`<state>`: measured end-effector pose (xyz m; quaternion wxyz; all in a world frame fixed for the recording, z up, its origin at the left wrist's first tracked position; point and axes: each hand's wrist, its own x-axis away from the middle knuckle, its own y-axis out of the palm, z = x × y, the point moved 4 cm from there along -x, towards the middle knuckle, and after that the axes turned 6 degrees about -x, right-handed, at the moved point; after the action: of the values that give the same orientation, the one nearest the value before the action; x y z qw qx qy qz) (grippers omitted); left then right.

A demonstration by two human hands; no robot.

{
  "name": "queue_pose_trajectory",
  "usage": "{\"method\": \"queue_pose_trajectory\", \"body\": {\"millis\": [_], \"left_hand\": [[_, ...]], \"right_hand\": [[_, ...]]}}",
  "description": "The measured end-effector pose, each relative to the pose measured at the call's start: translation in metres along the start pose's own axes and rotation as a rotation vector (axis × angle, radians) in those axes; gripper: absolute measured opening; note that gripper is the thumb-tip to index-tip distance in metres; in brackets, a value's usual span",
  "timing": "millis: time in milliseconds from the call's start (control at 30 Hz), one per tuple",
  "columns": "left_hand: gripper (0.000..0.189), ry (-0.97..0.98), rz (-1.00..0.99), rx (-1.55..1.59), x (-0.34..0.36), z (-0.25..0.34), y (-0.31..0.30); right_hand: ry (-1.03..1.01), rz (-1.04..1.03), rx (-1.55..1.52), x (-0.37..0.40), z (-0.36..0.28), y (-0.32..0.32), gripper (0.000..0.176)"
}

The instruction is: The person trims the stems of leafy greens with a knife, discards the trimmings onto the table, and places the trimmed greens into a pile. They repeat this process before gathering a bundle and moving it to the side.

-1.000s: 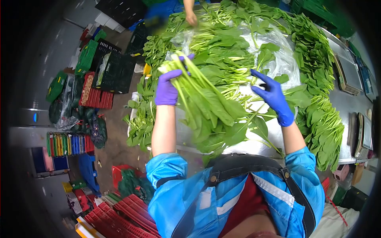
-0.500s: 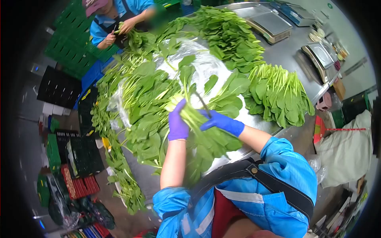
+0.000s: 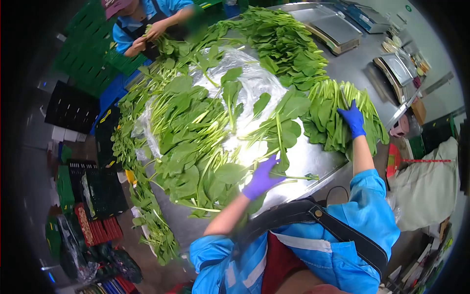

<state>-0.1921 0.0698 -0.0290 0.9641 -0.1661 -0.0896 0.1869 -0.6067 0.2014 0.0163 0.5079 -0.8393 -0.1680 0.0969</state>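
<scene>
My right hand (image 3: 352, 121), in a blue-purple glove, lies on a stack of leafy greens (image 3: 320, 120) at the table's right side. A thin dark blade, apparently a knife (image 3: 344, 99), sticks out past its fingers over the pale stems. My left hand (image 3: 263, 180), gloved the same way, is open with fingers apart, low over the table's near edge. Loose leafy stalks (image 3: 281, 130) lie just beyond it, and a single stalk (image 3: 298, 178) lies by its fingers. A big heap of loose greens (image 3: 181, 122) spreads to the left.
Clear plastic film (image 3: 245, 73) lies mid-table. Another row of greens (image 3: 286, 49) runs along the back. Scales (image 3: 338, 29) stand at the far right. Across the table a co-worker (image 3: 152, 29) handles stalks. Crates (image 3: 100, 191) stand on the floor at left.
My hands have parted. The bunch that my left hand held is no longer in it. My right hand has moved right onto the stack; my left hand has dropped toward the near edge and opened.
</scene>
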Motion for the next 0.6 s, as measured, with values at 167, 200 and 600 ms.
{"method": "queue_pose_trajectory", "body": {"millis": [167, 200, 600], "left_hand": [[0.090, 0.156, -0.083, -0.747, 0.031, 0.022, 0.016], [0.090, 0.144, -0.078, -0.746, 0.033, 0.025, 0.019], [0.058, -0.280, 0.140, -1.021, 0.079, -0.023, -0.017]], "right_hand": [[-0.278, 0.253, 0.244, 0.029, -0.064, -0.026, 0.063], [-0.362, 0.227, 0.132, 0.037, -0.080, -0.016, 0.057], [-0.406, -0.390, -0.322, 0.115, -0.145, 0.126, 0.067]]}}
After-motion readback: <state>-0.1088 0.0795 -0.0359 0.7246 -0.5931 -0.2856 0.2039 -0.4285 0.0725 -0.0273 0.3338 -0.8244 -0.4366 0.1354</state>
